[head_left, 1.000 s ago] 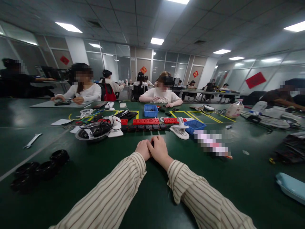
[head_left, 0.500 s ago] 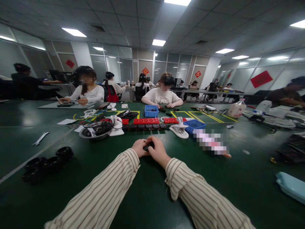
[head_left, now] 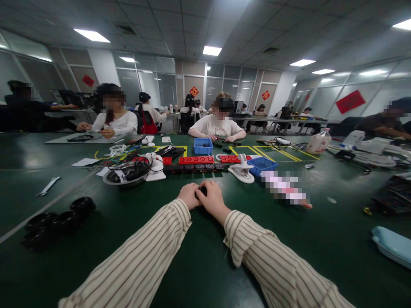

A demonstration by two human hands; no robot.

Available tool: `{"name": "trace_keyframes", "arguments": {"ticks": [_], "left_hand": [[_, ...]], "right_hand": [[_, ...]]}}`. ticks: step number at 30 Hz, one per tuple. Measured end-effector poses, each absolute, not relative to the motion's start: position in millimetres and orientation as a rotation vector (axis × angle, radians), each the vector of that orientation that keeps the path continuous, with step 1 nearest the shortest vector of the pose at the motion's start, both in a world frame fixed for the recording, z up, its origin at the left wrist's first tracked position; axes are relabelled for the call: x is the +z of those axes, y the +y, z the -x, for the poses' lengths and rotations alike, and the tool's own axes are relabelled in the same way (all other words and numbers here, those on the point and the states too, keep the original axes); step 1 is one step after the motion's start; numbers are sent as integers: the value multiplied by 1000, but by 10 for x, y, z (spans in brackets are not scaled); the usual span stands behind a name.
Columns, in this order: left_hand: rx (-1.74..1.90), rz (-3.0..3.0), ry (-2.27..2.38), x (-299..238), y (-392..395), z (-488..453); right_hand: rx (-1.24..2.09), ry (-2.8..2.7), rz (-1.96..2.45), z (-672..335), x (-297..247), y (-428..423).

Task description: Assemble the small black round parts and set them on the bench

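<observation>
My left hand (head_left: 189, 196) and my right hand (head_left: 212, 197) meet over the middle of the green table, both closed around a small black part (head_left: 202, 191). Fingers cover most of it, so its kind cannot be made out. Just beyond my hands runs a row of red socket modules (head_left: 196, 160), with black socket modules (head_left: 205, 167) lined up along its near side. To the right of that row stands a white clip base (head_left: 241, 170). Left of it is another white clip-like piece (head_left: 156, 167).
A metal bowl of black cables (head_left: 123, 185) stands left of the sockets. Several black rings (head_left: 66, 223) and a wrench (head_left: 49, 186) lie at left. Blue bins (head_left: 203, 146), a pixelated item (head_left: 285, 188) and a light-blue case (head_left: 391, 247) are ahead and right. Co-workers sit across the table.
My hands stay together on the black part, with the right fingers shifted slightly over it. The whole view has moved a little, so the table things at left appear further left.
</observation>
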State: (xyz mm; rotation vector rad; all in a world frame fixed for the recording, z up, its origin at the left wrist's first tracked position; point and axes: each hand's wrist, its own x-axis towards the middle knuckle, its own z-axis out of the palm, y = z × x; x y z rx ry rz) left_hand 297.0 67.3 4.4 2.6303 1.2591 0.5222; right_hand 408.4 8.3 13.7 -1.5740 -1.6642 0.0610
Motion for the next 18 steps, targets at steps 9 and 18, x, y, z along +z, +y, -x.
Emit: {"name": "trace_keyframes", "arguments": {"ticks": [9, 18], "left_hand": [[476, -2616, 1120, 77, 684, -2897], [598, -2586, 1233, -8, 648, -2952]], "right_hand": [[113, -1810, 1317, -4125, 150, 56], [71, -1545, 1552, -4112, 87, 102]]}}
